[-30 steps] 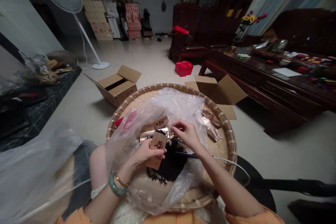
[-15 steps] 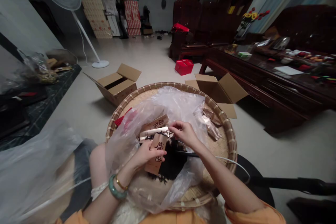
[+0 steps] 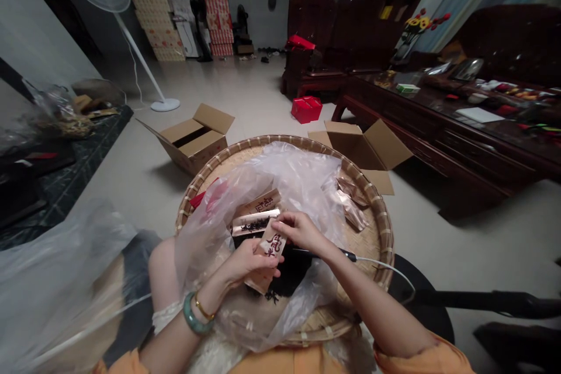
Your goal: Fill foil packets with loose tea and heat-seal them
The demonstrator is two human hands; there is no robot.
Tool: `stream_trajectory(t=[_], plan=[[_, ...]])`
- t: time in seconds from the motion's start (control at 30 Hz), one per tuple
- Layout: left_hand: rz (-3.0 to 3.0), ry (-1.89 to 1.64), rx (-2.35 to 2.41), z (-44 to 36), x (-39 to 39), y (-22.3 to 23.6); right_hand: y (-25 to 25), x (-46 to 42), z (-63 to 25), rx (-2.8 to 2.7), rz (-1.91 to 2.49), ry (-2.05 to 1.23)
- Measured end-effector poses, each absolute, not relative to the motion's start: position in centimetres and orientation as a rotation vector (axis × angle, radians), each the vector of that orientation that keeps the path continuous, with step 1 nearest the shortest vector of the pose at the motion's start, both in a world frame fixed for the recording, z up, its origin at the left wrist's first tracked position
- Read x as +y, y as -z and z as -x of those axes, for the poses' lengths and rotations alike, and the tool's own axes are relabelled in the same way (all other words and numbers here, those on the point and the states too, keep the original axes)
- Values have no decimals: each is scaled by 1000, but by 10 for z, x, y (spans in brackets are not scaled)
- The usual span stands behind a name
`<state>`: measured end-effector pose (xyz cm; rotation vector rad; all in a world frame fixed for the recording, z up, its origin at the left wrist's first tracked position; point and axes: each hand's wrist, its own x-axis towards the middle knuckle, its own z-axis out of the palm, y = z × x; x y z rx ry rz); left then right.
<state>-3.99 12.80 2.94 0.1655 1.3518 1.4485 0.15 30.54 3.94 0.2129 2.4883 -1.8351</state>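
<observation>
Upright over the dark loose tea leaves (image 3: 293, 277), a copper-coloured foil packet (image 3: 274, 243) with dark lettering is gripped by my left hand (image 3: 248, 263), thumb across its front. At its top corner the thumb and fingers of my right hand (image 3: 300, 232) pinch the packet. Just behind lies another shiny packet (image 3: 245, 224) with leaf strands on it, and a further lettered packet (image 3: 265, 201) rests beyond. Beneath my right wrist runs a black handle (image 3: 349, 255) with a white cord; its far end is hidden. The leaves sit on a clear plastic bag (image 3: 302, 169).
A round bamboo tray (image 3: 388, 228) bears everything, with crumpled copper foil packets (image 3: 354, 210) at its right. Open cardboard boxes stand beyond it, left (image 3: 199, 137) and right (image 3: 385, 146). A black stand (image 3: 486, 302) is at the right, a white fan (image 3: 164, 104) at the back left.
My right hand has come down and toward me from the packet behind to the top of the held packet. The held packet's top has tilted slightly right.
</observation>
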Motion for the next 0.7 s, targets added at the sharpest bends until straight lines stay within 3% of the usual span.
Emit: stream_trajectory(t=[0.13,0.4,0.7], plan=[[-218,-1437,1403,35,133,-24,-38,302,-1,2723,-137,1597],[-395,-1254,1387,40,117,-32,-28,314,1,2514,-300,1946],[-193,-1457,1356,47,141,-36,-31,305,-5,2733,-274,1764]])
